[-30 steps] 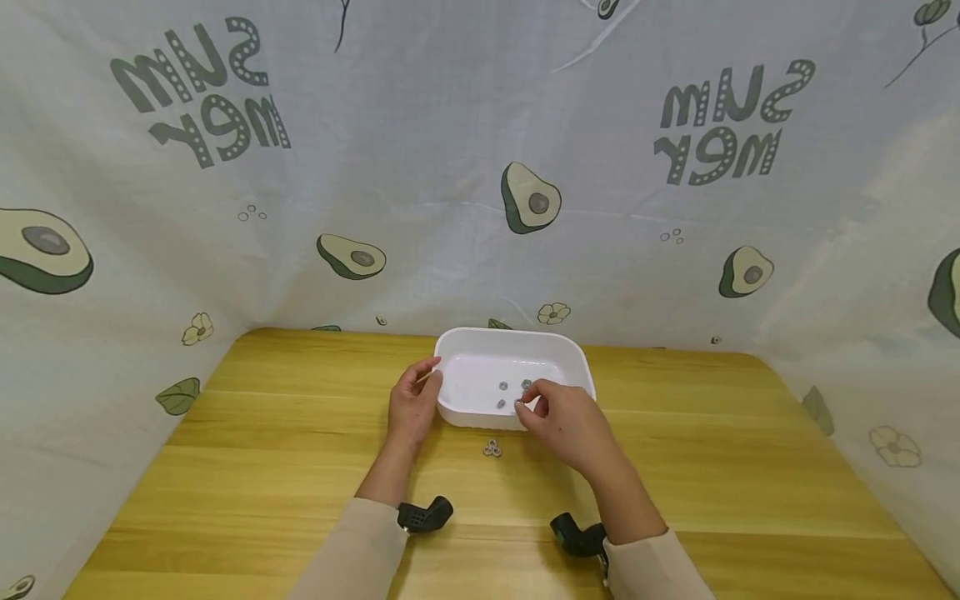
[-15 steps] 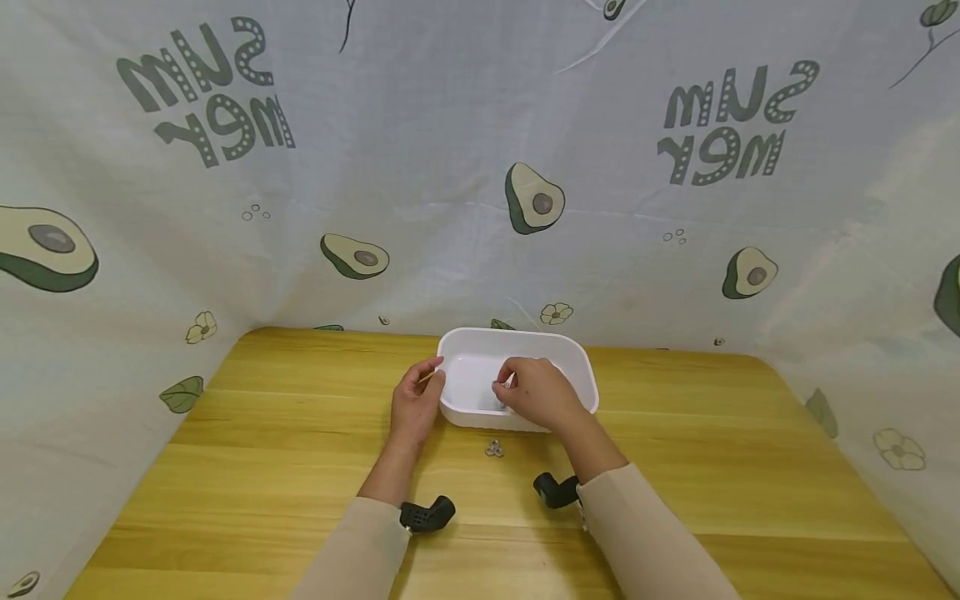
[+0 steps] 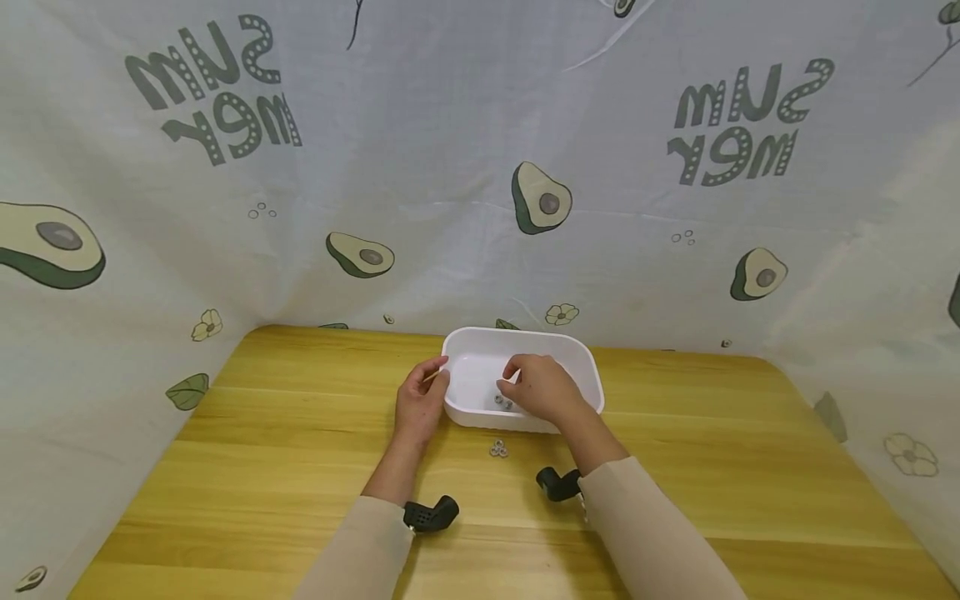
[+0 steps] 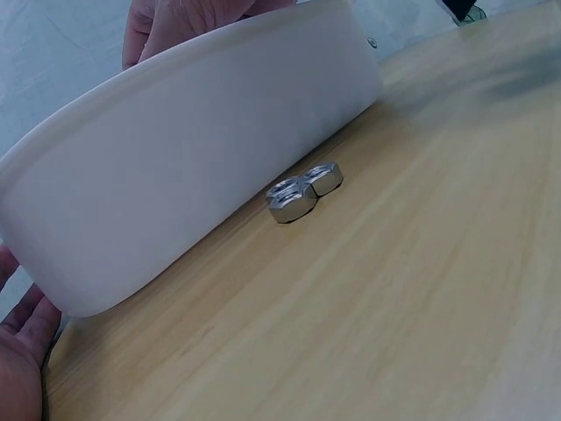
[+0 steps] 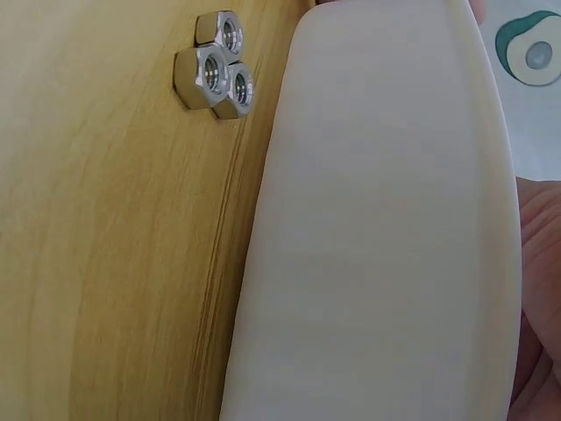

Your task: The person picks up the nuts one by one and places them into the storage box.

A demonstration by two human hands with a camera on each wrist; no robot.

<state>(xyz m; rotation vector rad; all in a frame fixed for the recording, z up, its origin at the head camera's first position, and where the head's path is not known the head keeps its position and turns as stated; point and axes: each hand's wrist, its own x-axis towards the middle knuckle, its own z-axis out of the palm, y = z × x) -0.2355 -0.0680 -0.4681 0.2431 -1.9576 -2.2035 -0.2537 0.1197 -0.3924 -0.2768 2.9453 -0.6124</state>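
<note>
A white rectangular tray sits near the table's back edge. My left hand rests against its left end, thumb and fingertips touching the outer wall with a gap between them. Over the tray's inside reaches my right hand, thumb and index finger bent and slightly apart, with no nut visible between them. Just below those fingertips, metal hex nuts lie on the tray floor; the hand may hide others. In front of the tray, three more hex nuts stand grouped together on the wood.
The wooden table runs out to both sides and toward me. A white cloth printed with avocados hangs behind and beside it. The tray's raised front wall stands between the grouped nuts and the right hand.
The right hand has moved left and inward over the tray, from pinching a nut near its front wall to fingers slightly apart above the nuts. The left hand stays at the tray's end.
</note>
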